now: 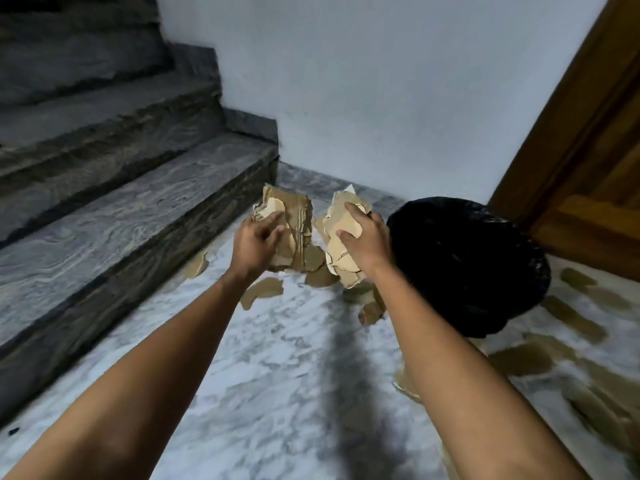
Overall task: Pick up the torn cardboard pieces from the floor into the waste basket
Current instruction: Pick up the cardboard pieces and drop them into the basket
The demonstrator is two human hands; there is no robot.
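Note:
My left hand grips a bundle of torn brown cardboard pieces, held above the floor. My right hand grips a second stack of pale torn cardboard just left of the waste basket, which is lined with a black bag. Loose cardboard scraps lie on the marble floor: one below my left hand, one near the stair, and several to the right of the basket.
Dark stone stairs rise on the left. A white wall stands behind, and a wooden door frame is at the right. The white marble floor stretches toward me between my arms.

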